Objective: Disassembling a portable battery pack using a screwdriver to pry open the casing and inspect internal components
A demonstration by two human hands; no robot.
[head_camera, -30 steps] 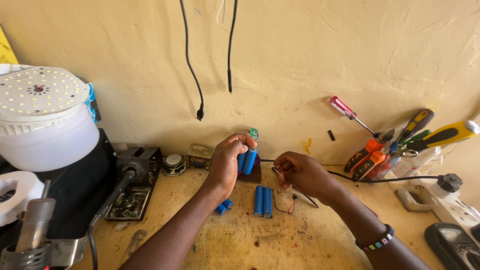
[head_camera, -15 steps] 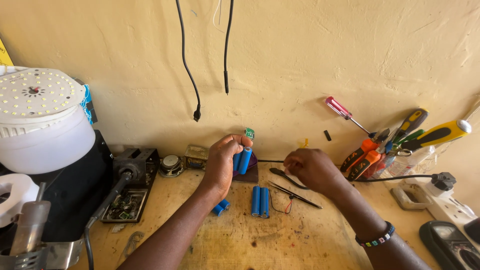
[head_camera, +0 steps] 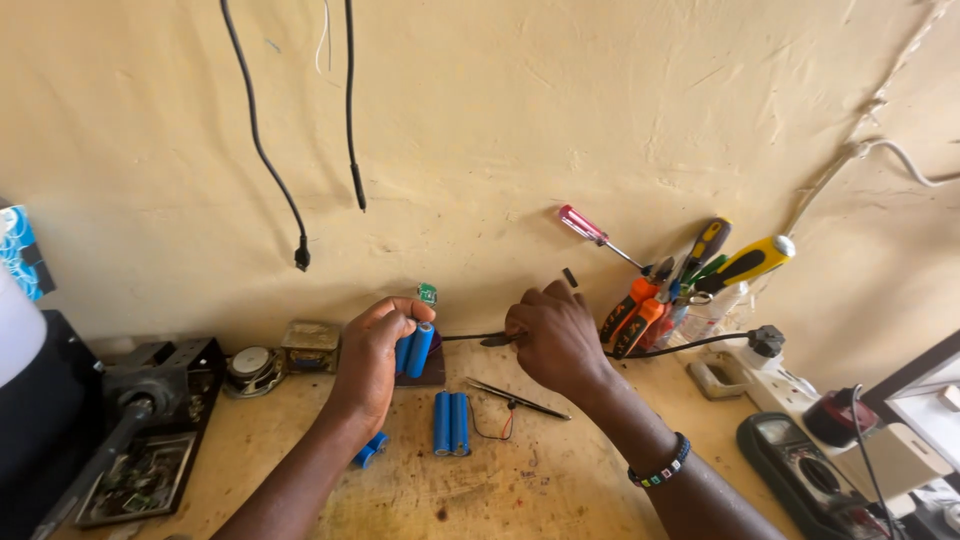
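My left hand (head_camera: 372,358) grips a pair of blue cylindrical battery cells (head_camera: 415,348) held upright near the wall, with a small green circuit board (head_camera: 427,293) at their top. My right hand (head_camera: 555,335) is closed on a black soldering iron (head_camera: 480,339) whose tip points left toward the cells; its black cord (head_camera: 690,345) runs right. Another pair of blue cells (head_camera: 450,423) lies flat on the wooden bench (head_camera: 520,490) below my hands. A short blue cell (head_camera: 369,450) lies by my left wrist. Tweezers (head_camera: 518,399) and a thin red wire (head_camera: 492,428) lie beside the flat cells.
Screwdrivers and pliers (head_camera: 680,285) lean on the wall at right. A white power strip (head_camera: 770,375) and a multimeter (head_camera: 800,470) sit at far right. A small speaker (head_camera: 250,368), a metal box (head_camera: 310,346) and a black device (head_camera: 140,420) stand at left. Two black cables (head_camera: 300,250) hang down the wall.
The view has shifted rightward and the white lamp at left has left the frame. My right hand has moved up and closer to the cells with the iron.
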